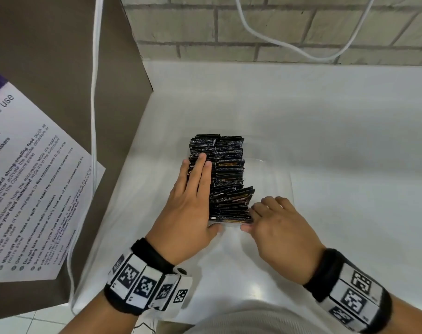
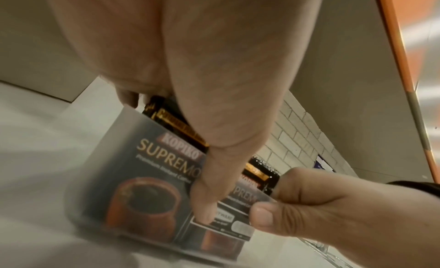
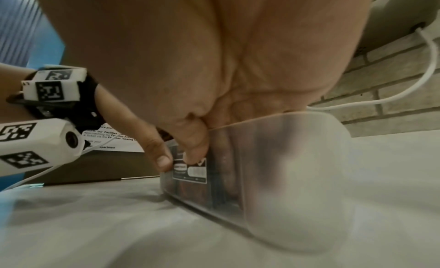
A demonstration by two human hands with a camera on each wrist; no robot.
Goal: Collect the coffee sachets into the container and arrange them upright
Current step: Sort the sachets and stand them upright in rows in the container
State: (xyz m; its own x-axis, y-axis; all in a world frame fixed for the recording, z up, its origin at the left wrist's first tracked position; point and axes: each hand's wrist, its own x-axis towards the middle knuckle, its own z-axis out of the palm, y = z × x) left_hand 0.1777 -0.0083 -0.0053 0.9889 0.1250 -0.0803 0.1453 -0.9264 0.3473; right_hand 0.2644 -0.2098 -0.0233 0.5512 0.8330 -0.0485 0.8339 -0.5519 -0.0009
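Observation:
A clear plastic container (image 1: 291, 189) stands on the white counter, with black coffee sachets (image 1: 229, 169) upright in two rows along its left part. My left hand (image 1: 197, 189) lies flat on the left row, fingers straight, its thumb (image 2: 209, 206) against the near wall (image 2: 107, 159). At the near right corner, my right hand (image 1: 272, 220) grips the container. Its fingers curl over the rim beside the sachets and its thumb (image 2: 262, 215) presses the wall from outside. In the right wrist view those fingers show through the frosted wall (image 3: 297, 168). A few near sachets (image 1: 238, 196) lean.
A brown panel (image 1: 48, 56) with a printed notice sheet (image 1: 31, 189) stands at the left, and a white cable (image 1: 94, 116) hangs along it. A brick wall (image 1: 277, 27) with another white cable (image 1: 289, 48) closes the back. The white counter (image 1: 349, 141) stretches to the right.

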